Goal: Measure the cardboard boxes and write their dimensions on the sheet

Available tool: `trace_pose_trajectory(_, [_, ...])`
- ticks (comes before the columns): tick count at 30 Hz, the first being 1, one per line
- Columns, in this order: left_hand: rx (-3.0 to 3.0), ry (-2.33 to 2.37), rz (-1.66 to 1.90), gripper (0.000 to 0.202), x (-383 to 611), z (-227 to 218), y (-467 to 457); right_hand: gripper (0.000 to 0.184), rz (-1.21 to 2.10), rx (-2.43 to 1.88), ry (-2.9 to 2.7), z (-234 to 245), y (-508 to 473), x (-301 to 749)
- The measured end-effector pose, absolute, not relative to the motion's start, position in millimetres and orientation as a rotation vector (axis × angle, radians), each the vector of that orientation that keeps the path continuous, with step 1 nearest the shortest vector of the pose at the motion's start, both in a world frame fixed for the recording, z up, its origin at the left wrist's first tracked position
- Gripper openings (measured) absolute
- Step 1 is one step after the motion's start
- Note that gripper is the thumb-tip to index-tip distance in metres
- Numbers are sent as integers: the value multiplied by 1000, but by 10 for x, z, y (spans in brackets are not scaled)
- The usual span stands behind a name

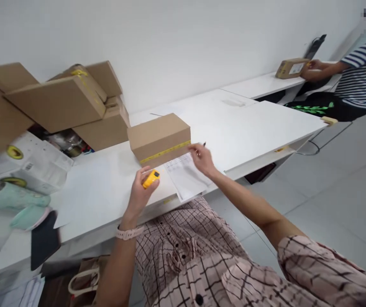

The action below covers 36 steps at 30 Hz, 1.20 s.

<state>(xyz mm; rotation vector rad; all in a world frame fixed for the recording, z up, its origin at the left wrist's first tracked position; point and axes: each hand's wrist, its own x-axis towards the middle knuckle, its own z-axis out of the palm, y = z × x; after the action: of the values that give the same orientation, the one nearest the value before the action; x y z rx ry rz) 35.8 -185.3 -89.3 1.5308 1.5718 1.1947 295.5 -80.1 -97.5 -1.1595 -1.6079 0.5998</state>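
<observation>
A closed brown cardboard box (160,136) sits on the white desk in front of me. Across the lower part of its near side runs the yellow tape blade (167,151). My left hand (140,187) is wrapped round the yellow tape measure (151,179), just in front of the box's left end. At the box's right edge, the fingers of my right hand (202,158) pinch the blade's end. A dark pen (204,144) pokes out of that hand. Below the right hand lies a printed sheet (186,179), partly over the desk's front edge.
Cardboard boxes (58,102) are piled at the left. Nearer stand a white carton (39,166), a mint bottle (16,195) and a dark phone-like slab (45,241). Blank paper (87,192) covers the left desk. At the far right a person (365,76) handles another box (290,69).
</observation>
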Motion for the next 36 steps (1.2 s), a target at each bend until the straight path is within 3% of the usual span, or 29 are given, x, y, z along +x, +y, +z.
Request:
trace_pose_trajectory(2, [1532, 1266, 1184, 71, 516, -727, -1876, 35, 1135, -964, -1710, -798, -1006, 2725])
trace_pose_trajectory(4, [1557, 1159, 1169, 76, 625, -567, -1867, 44, 1447, -832, -1756, -632, -1117, 2598])
trace_pose_trajectory(10, [1632, 1176, 1062, 79, 545, -164, -1658, 41, 1664, -790, -1659, -287, -943, 2588])
trace_pose_trajectory(15, [1536, 1251, 1167, 78, 133, 278, -1273, 37, 1525, -803, -1449, 82, -337, 2758])
trace_pose_trajectory(20, [1315, 1461, 1273, 58, -696, 617, -881, 33, 1485, -941, -1138, 301, 532, 3050])
trace_pose_trajectory(27, [1114, 1613, 1053, 52, -1605, 488, -693, 30, 1334, -1250, -1199, -67, 1097, 2875])
trace_pose_trajectory(33, [1154, 1633, 993, 47, -1733, 351, -543, 19, 1162, -1404, -1279, -171, 1149, 2702])
trace_pose_trajectory(36, [1221, 1625, 986, 47, -1673, 348, -461, 25, 1160, -1463, -1383, -205, 990, 2735])
